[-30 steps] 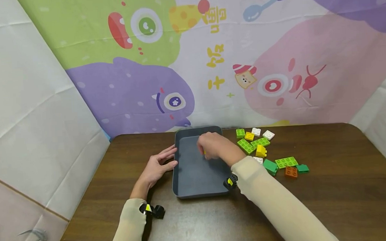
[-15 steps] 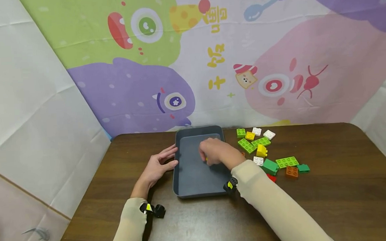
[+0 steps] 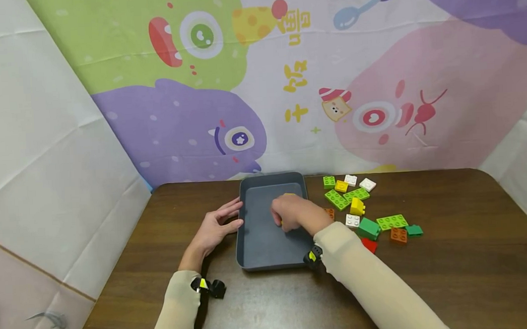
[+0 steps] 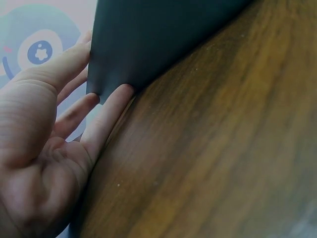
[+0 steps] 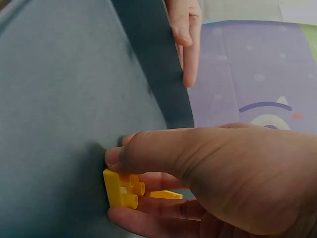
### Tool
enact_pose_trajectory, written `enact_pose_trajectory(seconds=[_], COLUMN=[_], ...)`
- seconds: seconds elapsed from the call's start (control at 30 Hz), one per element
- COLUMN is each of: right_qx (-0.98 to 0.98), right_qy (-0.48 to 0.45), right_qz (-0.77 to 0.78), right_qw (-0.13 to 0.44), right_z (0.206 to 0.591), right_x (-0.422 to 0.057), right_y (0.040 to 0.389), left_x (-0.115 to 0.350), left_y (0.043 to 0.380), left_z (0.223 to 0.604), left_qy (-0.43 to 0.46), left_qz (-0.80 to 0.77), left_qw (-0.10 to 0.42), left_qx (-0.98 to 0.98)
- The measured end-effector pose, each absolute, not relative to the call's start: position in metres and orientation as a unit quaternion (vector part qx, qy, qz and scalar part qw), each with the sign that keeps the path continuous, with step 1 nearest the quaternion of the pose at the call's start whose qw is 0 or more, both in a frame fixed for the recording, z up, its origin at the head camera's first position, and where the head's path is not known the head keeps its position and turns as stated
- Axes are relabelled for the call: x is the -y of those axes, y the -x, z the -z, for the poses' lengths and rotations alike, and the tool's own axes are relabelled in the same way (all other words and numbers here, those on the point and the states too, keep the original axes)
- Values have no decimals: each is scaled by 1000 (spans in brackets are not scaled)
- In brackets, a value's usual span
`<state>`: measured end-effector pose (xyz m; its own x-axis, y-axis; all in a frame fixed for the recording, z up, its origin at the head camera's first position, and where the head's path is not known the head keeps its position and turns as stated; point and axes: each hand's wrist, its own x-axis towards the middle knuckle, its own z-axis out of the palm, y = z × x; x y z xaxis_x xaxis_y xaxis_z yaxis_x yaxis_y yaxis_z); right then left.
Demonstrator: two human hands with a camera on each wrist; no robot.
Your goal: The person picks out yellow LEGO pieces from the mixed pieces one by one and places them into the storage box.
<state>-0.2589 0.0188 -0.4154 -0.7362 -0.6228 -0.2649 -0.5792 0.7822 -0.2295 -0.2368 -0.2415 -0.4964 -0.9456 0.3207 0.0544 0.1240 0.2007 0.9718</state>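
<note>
My right hand (image 3: pixel 295 211) is over the dark grey tray (image 3: pixel 265 246), pinching a yellow toy building brick (image 5: pixel 119 191) between thumb and fingers. In the right wrist view the brick's studs point toward the palm, and its flat side is close to the tray floor. A second yellow piece (image 5: pixel 166 195) shows behind those fingers, mostly hidden; a bit of yellow also peeks out above the hand in the head view. My left hand (image 3: pixel 214 230) rests against the tray's left side, thumb and fingers extended; the left wrist view shows its fingertips at the tray wall (image 4: pixel 143 39).
Right of the tray lie several loose bricks, among them a dark green brick (image 3: pixel 369 228), a yellow one (image 3: pixel 357 207), a light green one (image 3: pixel 391 221) and an orange-brown one (image 3: pixel 399 235). A red brick (image 3: pixel 369 245) is partly behind the right sleeve. A printed cloth (image 3: pixel 307 147) hangs behind the table.
My right hand has shifted slightly within the tray, and yellow now shows above its knuckles. The red brick and another orange-brown brick have come into view beside the right arm. The left hand stays put.
</note>
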Motion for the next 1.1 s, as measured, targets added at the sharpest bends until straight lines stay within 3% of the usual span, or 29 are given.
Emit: enact_pose_trajectory(seconds=[1.1], right_qx=[-936], right_qy=[299], right_qz=[45], right_qw=[179], right_z=[418], right_x=[-23], right_y=[253], left_x=[240], left_y=[237], left_z=[496], left_qy=[-148], left_qz=[-619], left_qw=[74], left_qx=[-768])
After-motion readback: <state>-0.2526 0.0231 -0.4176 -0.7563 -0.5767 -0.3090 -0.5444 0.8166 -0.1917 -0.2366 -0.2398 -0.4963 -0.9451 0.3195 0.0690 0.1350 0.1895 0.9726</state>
